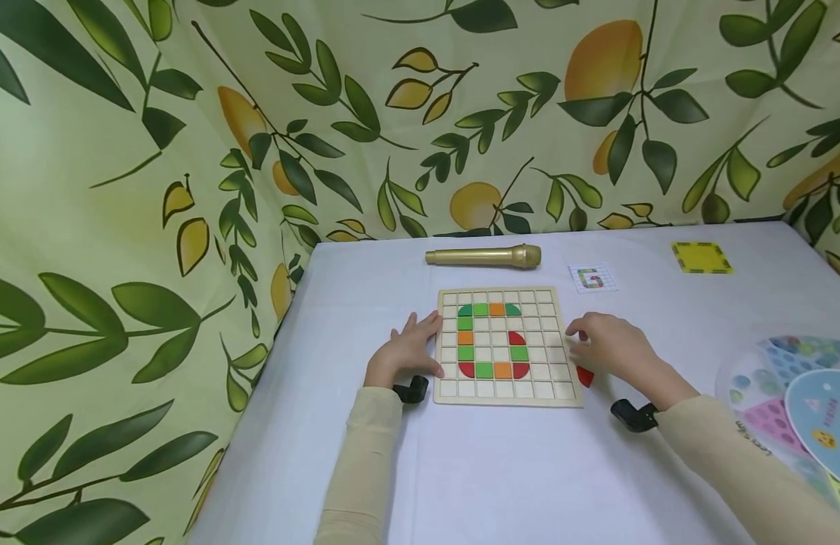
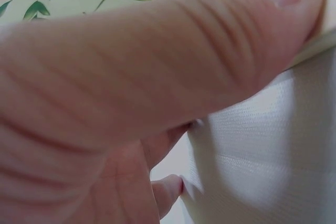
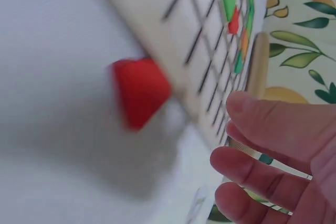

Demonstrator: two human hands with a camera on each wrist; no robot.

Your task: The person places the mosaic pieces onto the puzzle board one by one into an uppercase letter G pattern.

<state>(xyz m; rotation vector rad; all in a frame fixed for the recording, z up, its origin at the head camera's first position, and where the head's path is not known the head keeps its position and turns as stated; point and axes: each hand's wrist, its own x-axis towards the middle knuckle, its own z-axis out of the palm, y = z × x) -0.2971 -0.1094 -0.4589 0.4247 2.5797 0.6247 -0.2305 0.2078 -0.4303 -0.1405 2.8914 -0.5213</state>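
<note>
A wooden grid board (image 1: pixel 473 390) lies on the table with red, green and orange pieces set in its squares. Along its left edge, my left hand (image 1: pixel 408 350) touches the board with fingers spread; its thumb (image 2: pixel 226 40) fills much of the left wrist view and presses on the rim. My right hand (image 1: pixel 612 350) hovers by the right edge, fingers loosely bent, with nothing visible between thumb and fingers in the right wrist view. Just below that hand, a loose red piece (image 3: pixel 140 92) lies against the board's edge.
Behind the board lies a gold microphone (image 1: pixel 484 256). A small card with a coloured G pattern (image 1: pixel 593 278) is at the back right, and a yellow square (image 1: pixel 702 258) sits farther right. Clear packaging with a blue label (image 1: pixel 829 416) occupies the right side.
</note>
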